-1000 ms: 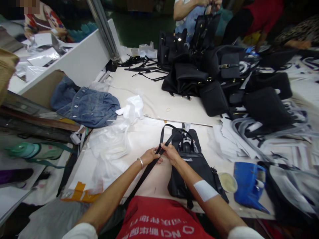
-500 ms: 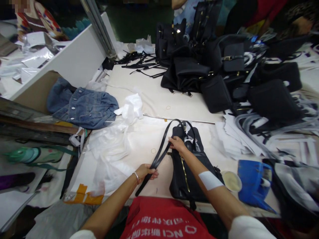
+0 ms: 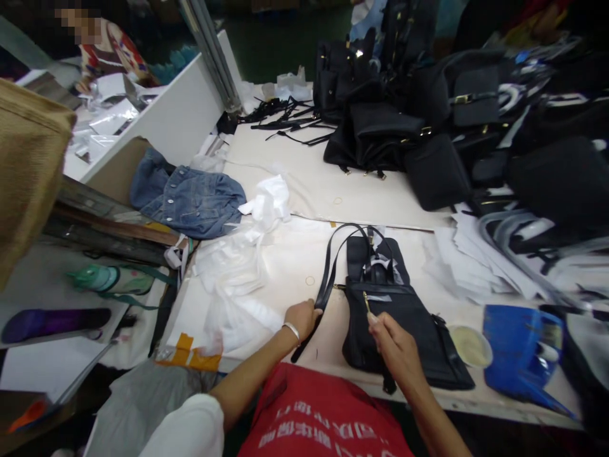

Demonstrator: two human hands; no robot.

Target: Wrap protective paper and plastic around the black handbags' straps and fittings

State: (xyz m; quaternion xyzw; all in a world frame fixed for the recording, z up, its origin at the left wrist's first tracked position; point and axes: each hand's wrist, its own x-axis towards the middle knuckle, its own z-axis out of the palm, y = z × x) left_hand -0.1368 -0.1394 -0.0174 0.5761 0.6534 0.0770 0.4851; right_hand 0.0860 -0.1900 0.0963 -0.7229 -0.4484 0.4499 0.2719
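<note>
A black backpack (image 3: 419, 330) lies flat on the pale table near its front edge, its top pointing away from me. Its long black strap (image 3: 326, 279) loops out to the left. My left hand (image 3: 302, 318) is closed around that strap, a bracelet on the wrist. At the backpack's front zipper my right hand (image 3: 391, 339) pinches the gold zipper pull (image 3: 366, 302) between thumb and finger. The zipper's opening shows a small pale strip below the top seam.
Black bags (image 3: 371, 136) are heaped at the back right. White papers (image 3: 469, 260), a blue container (image 3: 518, 349) and a round dish (image 3: 471, 346) sit to the right. A denim jacket (image 3: 190, 197) and white wrapping (image 3: 233, 285) lie left. A person (image 3: 111, 47) is beyond the partition.
My right hand has let go of the strap and moved down to the zipper pull. The left hand stays on the strap. The view has shifted left, bringing a tan fabric object in at the left edge.
</note>
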